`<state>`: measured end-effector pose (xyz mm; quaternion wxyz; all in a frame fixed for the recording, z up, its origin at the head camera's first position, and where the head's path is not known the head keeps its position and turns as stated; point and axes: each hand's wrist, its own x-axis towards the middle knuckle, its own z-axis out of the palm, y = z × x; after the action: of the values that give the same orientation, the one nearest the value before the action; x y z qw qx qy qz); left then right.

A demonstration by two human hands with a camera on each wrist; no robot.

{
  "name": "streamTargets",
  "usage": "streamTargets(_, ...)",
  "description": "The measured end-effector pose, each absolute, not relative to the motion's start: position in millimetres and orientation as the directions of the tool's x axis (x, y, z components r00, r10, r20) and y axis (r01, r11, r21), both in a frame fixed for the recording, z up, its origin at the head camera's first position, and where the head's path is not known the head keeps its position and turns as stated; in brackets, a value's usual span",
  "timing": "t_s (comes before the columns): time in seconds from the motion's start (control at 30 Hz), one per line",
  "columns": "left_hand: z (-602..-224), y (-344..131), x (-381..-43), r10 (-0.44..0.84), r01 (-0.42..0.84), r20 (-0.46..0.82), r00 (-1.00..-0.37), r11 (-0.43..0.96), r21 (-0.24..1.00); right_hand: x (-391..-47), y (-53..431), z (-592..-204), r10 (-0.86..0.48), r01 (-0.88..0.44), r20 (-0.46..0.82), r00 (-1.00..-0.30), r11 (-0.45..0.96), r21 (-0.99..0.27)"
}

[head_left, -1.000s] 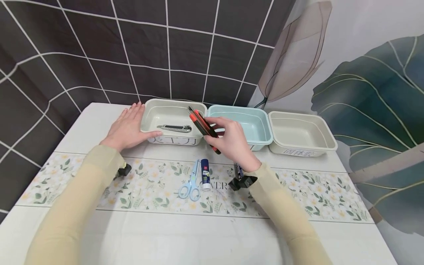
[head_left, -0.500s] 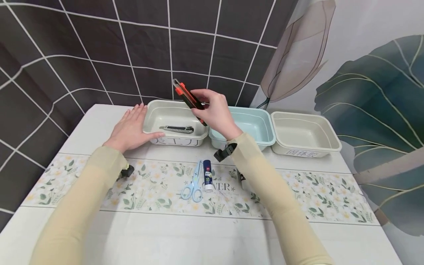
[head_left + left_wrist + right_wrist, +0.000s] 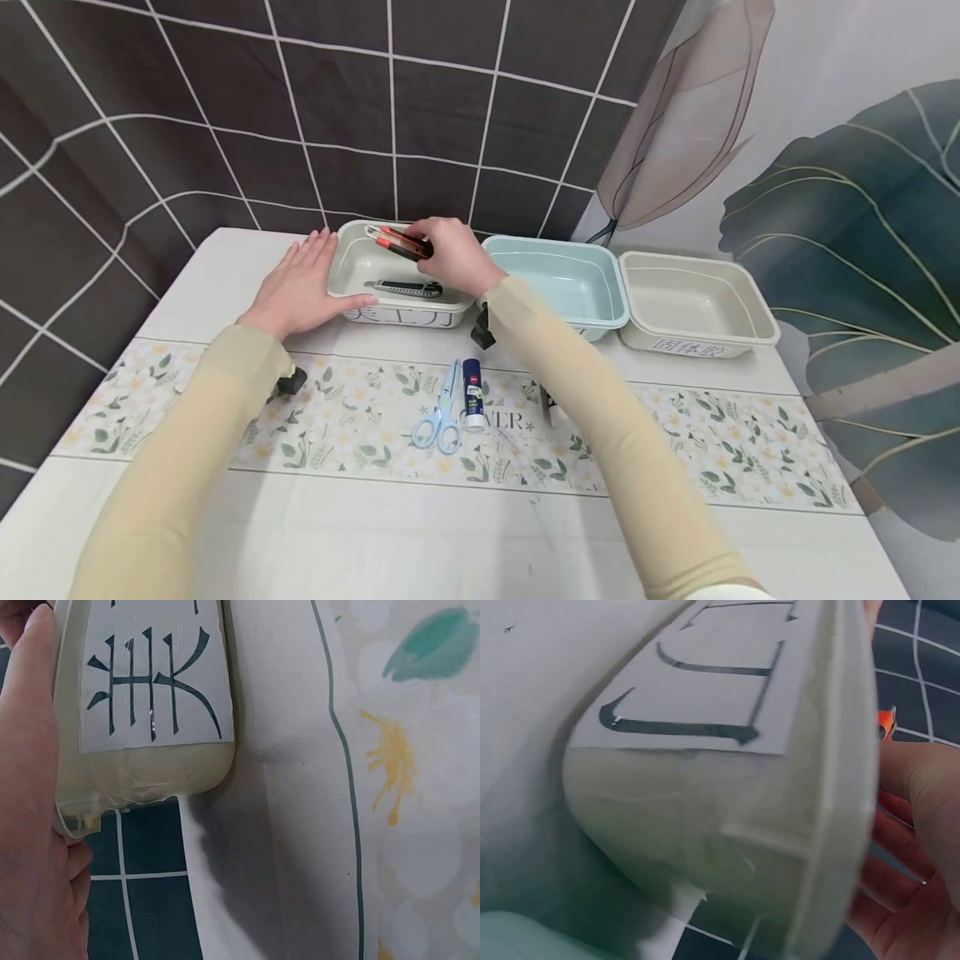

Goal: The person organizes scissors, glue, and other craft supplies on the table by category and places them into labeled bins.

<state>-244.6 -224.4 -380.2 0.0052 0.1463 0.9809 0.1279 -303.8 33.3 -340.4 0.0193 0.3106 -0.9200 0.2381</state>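
My left hand [image 3: 296, 283] rests with straight fingers against the left end of a cream bin [image 3: 348, 258], its thumb along the front rim. In the left wrist view that hand [image 3: 30, 787] lies beside the bin's labelled front. My right hand [image 3: 453, 257] holds a red-and-black box cutter [image 3: 397, 240] over the bin, tip pointing left. Below it, a grey-and-black box cutter [image 3: 408, 288] lies on the bin floor. The right wrist view shows only an orange bit of the held cutter [image 3: 887, 722] past the rim; the rest is hidden.
A light blue bin [image 3: 570, 287] and another cream bin [image 3: 686, 304] stand to the right in the same row. Blue scissors [image 3: 444, 412] and a glue stick [image 3: 473, 393] lie on the floral strip. A dark-and-white item [image 3: 553, 408] is partly hidden under the right forearm.
My right hand has carried the red-and-black box cutter left, first up and then down over the left bin, turning it flatter. The left hand stays on the bin.
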Motion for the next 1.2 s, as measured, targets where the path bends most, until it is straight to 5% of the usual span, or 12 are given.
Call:
streamTargets(0.3,-378,-220,-245,0.294,0.288,0.018,-0.956,0.922,0.258,-309,25,-356,-0.553,-0.570,0.155,-0.819,0.753,-0.327)
streamTargets(1.2,-378,-223,-245,0.295,0.290,0.012,-0.955,0.928,0.233,-262,56,-296,-0.503,-0.572,0.276,-0.819,0.676,-0.465)
